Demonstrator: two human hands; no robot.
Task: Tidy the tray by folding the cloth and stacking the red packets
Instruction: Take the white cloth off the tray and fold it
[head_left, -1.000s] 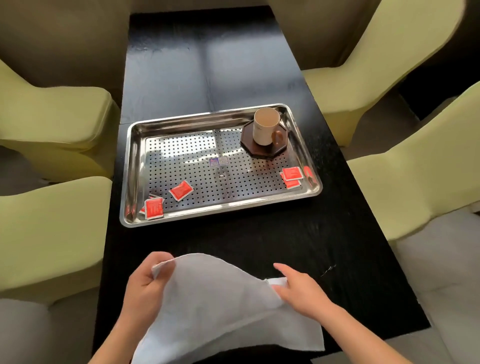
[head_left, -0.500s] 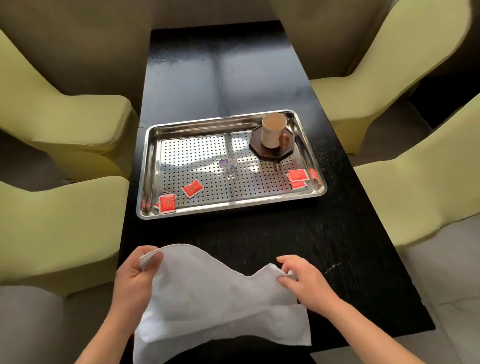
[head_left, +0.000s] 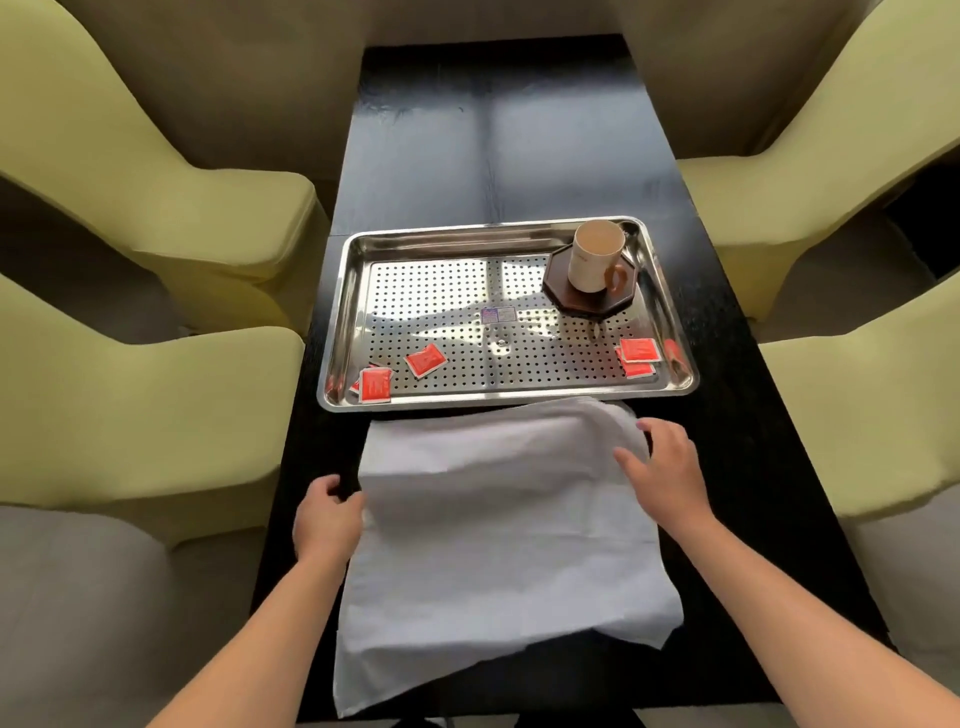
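The white cloth (head_left: 498, 519), lifted a moment ago, now lies spread on the tabletop (head_left: 753, 441) before the tray (head_left: 519, 401), my left grip (head_left: 327, 514) pinching its edge, right grip (head_left: 665, 467) flat and apart, so I can fold.

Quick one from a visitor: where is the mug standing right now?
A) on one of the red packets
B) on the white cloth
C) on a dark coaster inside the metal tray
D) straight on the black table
C: the mug stands on a dark octagonal coaster in the far right corner of the tray.
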